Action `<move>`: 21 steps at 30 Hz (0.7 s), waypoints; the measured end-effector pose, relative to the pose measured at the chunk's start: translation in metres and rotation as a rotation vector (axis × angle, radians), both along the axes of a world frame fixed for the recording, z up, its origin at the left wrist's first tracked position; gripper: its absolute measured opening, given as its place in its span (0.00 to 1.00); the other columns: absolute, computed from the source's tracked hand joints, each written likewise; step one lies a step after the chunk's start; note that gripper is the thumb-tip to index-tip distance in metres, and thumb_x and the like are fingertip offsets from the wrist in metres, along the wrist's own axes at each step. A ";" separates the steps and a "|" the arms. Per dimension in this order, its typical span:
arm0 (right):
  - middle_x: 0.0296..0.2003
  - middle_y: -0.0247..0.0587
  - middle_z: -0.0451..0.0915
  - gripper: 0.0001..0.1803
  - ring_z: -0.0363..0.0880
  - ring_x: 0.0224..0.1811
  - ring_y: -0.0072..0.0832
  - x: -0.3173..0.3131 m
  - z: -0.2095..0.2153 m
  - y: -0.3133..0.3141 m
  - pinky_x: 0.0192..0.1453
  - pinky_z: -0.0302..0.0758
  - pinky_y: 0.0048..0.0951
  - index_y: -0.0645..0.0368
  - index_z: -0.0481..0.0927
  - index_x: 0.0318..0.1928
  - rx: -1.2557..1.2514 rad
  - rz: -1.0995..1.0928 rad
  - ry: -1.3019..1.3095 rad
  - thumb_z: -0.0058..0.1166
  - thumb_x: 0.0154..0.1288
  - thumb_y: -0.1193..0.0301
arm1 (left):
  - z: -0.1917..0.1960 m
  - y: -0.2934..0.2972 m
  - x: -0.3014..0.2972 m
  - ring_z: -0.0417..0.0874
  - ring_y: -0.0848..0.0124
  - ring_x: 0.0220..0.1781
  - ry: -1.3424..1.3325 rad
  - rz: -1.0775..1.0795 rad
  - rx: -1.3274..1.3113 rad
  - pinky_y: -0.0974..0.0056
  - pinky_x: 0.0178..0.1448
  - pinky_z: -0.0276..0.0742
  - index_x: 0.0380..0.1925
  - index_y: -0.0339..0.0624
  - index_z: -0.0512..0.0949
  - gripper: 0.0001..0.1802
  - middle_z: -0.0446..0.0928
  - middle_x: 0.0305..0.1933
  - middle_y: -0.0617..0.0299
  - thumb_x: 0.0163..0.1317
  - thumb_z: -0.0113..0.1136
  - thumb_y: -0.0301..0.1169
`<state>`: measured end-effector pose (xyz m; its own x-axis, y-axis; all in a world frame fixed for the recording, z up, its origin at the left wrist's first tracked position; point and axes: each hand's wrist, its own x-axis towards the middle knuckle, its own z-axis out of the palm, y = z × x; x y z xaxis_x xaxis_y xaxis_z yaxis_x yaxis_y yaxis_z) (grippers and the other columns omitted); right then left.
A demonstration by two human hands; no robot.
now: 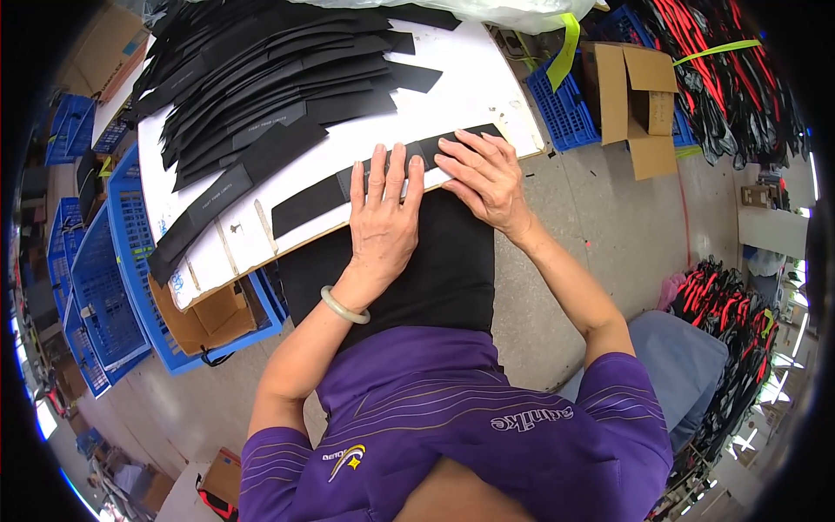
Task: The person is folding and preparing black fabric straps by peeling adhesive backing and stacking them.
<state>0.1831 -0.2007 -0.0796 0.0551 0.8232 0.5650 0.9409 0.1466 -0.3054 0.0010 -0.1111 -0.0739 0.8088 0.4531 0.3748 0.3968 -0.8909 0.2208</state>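
A long black fabric strip (309,205) lies flat along the near edge of the white board (435,113). My left hand (383,209) rests on its middle, fingers stretched out and slightly apart. A bracelet circles that wrist. Toward the strip's right end, my right hand (487,183) presses down with its fingers extended; its thumb is by the board's edge. Neither hand grips anything I can see. Beyond them, a large pile of similar black strips (278,83) overlaps in a fan, some bearing small labels. One strip (222,204) slants from the pile to the near left corner.
A blue crate (139,252) holding a cardboard box (209,315) stands left of the board, near more blue crates (96,296). An open carton (639,104) is at the far right. Black-and-red goods (722,70) hang beyond it. Clear plastic (513,13) covers the far edge.
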 end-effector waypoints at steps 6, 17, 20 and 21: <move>0.54 0.29 0.80 0.17 0.72 0.62 0.30 -0.001 0.001 0.001 0.67 0.60 0.36 0.50 0.84 0.48 0.000 0.010 0.004 0.64 0.57 0.65 | 0.002 0.000 -0.001 0.59 0.51 0.73 0.014 0.003 0.033 0.46 0.73 0.52 0.62 0.39 0.66 0.31 0.61 0.69 0.48 0.56 0.59 0.27; 0.37 0.35 0.82 0.14 0.76 0.47 0.33 -0.055 0.057 0.072 0.52 0.68 0.35 0.56 0.83 0.38 -0.171 0.254 0.229 0.66 0.47 0.70 | -0.005 0.003 -0.012 0.62 0.51 0.71 -0.005 -0.051 -0.015 0.45 0.73 0.52 0.62 0.39 0.69 0.28 0.70 0.62 0.47 0.58 0.53 0.28; 0.34 0.36 0.79 0.16 0.74 0.43 0.35 -0.083 0.049 0.109 0.51 0.67 0.34 0.58 0.81 0.39 -0.234 0.372 0.184 0.65 0.47 0.72 | -0.008 -0.002 -0.002 0.65 0.53 0.69 -0.009 0.109 -0.140 0.47 0.72 0.53 0.63 0.45 0.68 0.27 0.70 0.63 0.52 0.62 0.53 0.32; 0.34 0.36 0.78 0.17 0.74 0.43 0.35 -0.088 0.051 0.117 0.51 0.67 0.34 0.58 0.80 0.39 -0.313 0.368 0.123 0.66 0.45 0.72 | -0.006 -0.003 0.001 0.64 0.56 0.70 -0.099 0.131 -0.184 0.48 0.72 0.53 0.65 0.50 0.66 0.27 0.67 0.67 0.56 0.65 0.51 0.36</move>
